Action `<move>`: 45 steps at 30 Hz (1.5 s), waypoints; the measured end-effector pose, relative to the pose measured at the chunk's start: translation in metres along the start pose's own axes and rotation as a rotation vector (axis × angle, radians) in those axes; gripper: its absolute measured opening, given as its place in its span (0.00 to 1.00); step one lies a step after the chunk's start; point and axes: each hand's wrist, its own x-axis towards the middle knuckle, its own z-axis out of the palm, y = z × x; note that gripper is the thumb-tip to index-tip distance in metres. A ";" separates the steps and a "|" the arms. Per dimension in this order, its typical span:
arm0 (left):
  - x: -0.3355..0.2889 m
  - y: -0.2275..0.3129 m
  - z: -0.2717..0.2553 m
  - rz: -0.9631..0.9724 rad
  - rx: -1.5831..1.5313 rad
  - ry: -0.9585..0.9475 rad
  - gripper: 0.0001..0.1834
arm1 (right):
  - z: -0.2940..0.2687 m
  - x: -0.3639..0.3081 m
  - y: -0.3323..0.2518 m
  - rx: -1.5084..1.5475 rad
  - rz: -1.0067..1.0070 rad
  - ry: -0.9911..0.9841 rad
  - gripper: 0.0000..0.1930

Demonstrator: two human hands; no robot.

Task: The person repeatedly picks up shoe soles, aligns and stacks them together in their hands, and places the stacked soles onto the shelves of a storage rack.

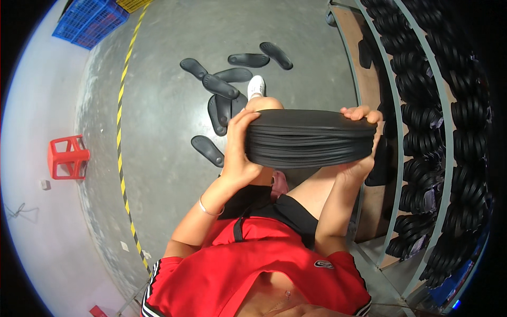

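Between my two hands is a thick stack of black insoles (309, 138), held level above my lap with its layered edges facing me. My left hand (240, 150) grips the left end, fingers over the top and thumb low on the side. At the other end my right hand (365, 142) is closed round the stack, fingertips on the top sole and palm beneath. Beyond the stack, several loose black insoles (221, 86) lie scattered on the floor, some overlapping. One single insole (207, 150) rests apart, just left of my left hand.
To my right stands a metal rack (393, 79) whose shelves carry many bundles of black insoles (420, 116). A red plastic stool (68, 157) is by the left wall. Yellow-black tape (120, 142) runs along the grey floor (158, 105). Blue crates (90, 21) sit at the far left.
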 end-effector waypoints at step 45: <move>-0.042 -0.060 0.054 0.652 -2.301 -0.863 0.40 | 0.182 -0.140 0.011 -1.467 -0.162 -1.043 0.25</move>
